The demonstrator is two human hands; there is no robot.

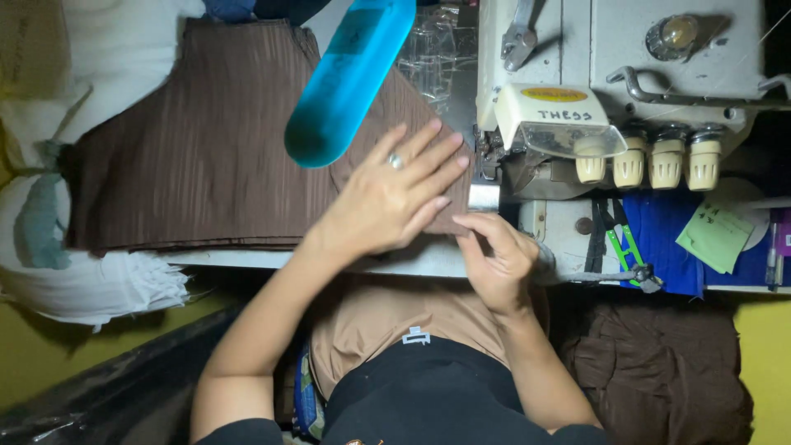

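Your left hand (395, 198) lies flat and open on the brown fabric (206, 156); your right hand (494, 255) pinches its edge, fingertips dangerously near the sewing machine (626, 91) foot.

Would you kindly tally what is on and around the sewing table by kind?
Sewing machine: 1
Tension knobs: 4
Brown fabric stack: 1
Blue tube: 1
Green snips: 1
Green paper note: 1
Hands on the fabric, left hand and right hand: 2
Total: 11
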